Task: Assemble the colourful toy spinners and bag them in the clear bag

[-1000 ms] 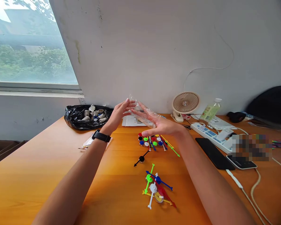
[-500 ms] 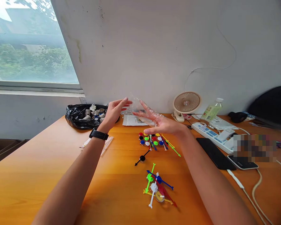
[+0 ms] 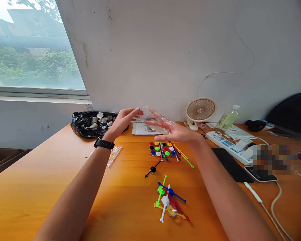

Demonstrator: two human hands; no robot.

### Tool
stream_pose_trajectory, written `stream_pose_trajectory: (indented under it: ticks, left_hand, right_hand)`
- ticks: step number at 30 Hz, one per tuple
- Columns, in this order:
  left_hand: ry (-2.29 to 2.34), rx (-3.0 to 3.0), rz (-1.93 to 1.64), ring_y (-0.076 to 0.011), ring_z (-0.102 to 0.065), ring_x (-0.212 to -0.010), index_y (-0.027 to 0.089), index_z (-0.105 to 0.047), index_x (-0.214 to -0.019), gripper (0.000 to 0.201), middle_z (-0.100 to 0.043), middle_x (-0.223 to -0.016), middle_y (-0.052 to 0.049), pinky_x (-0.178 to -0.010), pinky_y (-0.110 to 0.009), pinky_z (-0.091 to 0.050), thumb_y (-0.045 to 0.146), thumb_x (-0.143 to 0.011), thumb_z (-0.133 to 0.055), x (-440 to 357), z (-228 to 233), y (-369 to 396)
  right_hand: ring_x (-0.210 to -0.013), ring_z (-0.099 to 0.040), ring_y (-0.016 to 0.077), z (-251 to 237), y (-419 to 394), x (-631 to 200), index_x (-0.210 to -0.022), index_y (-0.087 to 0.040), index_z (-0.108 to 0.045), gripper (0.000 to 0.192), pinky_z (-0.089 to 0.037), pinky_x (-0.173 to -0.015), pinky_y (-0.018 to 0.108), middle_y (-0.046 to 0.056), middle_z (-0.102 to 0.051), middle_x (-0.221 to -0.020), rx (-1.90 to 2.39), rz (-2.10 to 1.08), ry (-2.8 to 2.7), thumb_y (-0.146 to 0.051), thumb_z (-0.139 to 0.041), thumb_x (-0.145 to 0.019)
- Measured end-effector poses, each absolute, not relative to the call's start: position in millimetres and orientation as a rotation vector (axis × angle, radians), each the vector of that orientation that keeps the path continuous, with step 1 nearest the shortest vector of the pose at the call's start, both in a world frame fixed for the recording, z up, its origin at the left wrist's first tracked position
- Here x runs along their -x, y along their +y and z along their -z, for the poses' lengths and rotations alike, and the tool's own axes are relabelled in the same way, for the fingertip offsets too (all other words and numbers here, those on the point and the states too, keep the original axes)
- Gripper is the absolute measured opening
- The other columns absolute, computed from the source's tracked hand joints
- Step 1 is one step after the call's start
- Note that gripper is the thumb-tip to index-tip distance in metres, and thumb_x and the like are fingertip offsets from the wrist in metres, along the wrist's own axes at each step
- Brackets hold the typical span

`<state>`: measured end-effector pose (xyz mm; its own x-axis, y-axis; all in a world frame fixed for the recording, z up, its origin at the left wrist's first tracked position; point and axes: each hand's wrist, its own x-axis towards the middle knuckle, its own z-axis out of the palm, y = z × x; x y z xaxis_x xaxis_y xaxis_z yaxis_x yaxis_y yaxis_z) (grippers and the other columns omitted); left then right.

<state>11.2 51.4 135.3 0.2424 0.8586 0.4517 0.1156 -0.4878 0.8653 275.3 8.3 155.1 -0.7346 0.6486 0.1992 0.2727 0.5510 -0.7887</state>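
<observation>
A clear plastic bag [image 3: 146, 114] is stretched between my hands above the back of the table. My left hand [image 3: 124, 121], with a black watch on its wrist, has thumb and fingers closed at the bag's far end. My right hand [image 3: 174, 131] has its fingers inside the bag, spread apart, with the thumb outside. Below it stand several colored round pieces [image 3: 157, 148] in rows, with loose colored arrows beside them. Nearer to me lies a black arrow spinner [image 3: 153, 169]. Closest is a cluster of arrow spinners in green, blue, white, red and yellow [image 3: 165, 201].
A black trash bag [image 3: 82, 125] with cardboard rolls sits at the back left. Clear plastic packaging [image 3: 114, 156] lies by my left forearm. To the right are a fan [image 3: 200, 109], a bottle [image 3: 227, 118], a power strip [image 3: 227, 145], a black phone-like slab [image 3: 229, 164] and cables.
Both hands keep almost the same pose on the bag. My left hand has shifted slightly right and down. The pieces on the table have not moved.
</observation>
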Motion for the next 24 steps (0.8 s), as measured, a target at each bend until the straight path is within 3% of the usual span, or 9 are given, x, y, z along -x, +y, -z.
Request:
stream_pose_trajectory:
  ticks: [5,12,15,18,20,24]
  left_hand:
    - [0.797,-1.833,-1.204,-0.0272,-0.069,-0.121,0.022,-0.077,-0.124,0.049,-0.075,-0.129,-0.011,-0.105,-0.039,-0.052,0.058,-0.092,-0.071,-9.9,-134.2,48.6]
    - [0.832,-1.928,-1.108,-0.0303,-0.071,-0.117,0.021,-0.083,-0.110,0.042,-0.080,-0.119,-0.011,-0.106,-0.043,-0.052,0.057,-0.087,-0.077,-6.2,-124.7,55.3]
    - [0.806,-1.857,-1.093,-0.0303,-0.071,-0.119,0.021,-0.081,-0.118,0.050,-0.078,-0.124,-0.013,-0.107,-0.043,-0.052,0.062,-0.090,-0.072,4.3,-123.1,59.7]
    - [0.686,-1.703,-1.028,-0.0325,-0.068,-0.125,0.021,-0.075,-0.130,0.068,-0.073,-0.133,-0.015,-0.106,-0.045,-0.051,0.075,-0.097,-0.050,17.0,-123.1,62.8]
    - [0.560,-1.647,-0.859,-0.0347,-0.061,-0.134,0.024,-0.068,-0.140,0.076,-0.066,-0.145,-0.015,-0.109,-0.047,-0.048,0.079,-0.098,-0.038,20.9,-122.3,62.7]
    - [0.336,-1.698,-0.457,-0.0372,-0.053,-0.141,0.028,-0.050,-0.156,0.076,-0.056,-0.156,-0.013,-0.115,-0.051,-0.042,0.074,-0.095,-0.053,6.8,-113.9,56.9]
  right_hand:
    - [-0.155,-0.040,0.0281,-161.3,3.0,-272.1,-0.164,-0.042,-0.033,0.089,-0.031,-0.127,0.057,0.005,-0.057,-0.157,0.675,-1.176,-2.176,-0.044,-0.079,-0.088]
    - [-0.135,-0.061,0.0285,-162.1,9.5,-280.9,-0.148,-0.032,-0.059,0.069,-0.051,-0.112,0.049,0.009,-0.072,-0.137,0.748,-1.162,-2.008,-0.045,-0.083,-0.085]
    - [-0.115,-0.072,0.0264,-165.5,9.2,-287.4,-0.132,-0.026,-0.071,0.052,-0.054,-0.104,0.045,0.009,-0.080,-0.116,0.825,-1.074,-1.997,-0.047,-0.081,-0.086]
    - [-0.101,-0.074,0.0241,-172.9,3.0,-289.2,-0.104,-0.022,-0.080,0.031,-0.055,-0.094,0.039,0.007,-0.081,-0.101,0.890,-0.968,-2.148,-0.048,-0.078,-0.086]
    - [-0.094,-0.074,0.0230,-177.5,-2.6,-286.2,-0.096,-0.022,-0.082,0.027,-0.055,-0.088,0.036,0.006,-0.081,-0.096,0.916,-0.923,-2.287,-0.046,-0.078,-0.086]
    - [-0.089,-0.072,0.0211,-180.3,-11.6,-272.3,-0.096,-0.020,-0.084,0.022,-0.052,-0.079,0.030,0.005,-0.081,-0.095,0.932,-0.890,-2.424,-0.037,-0.074,-0.086]
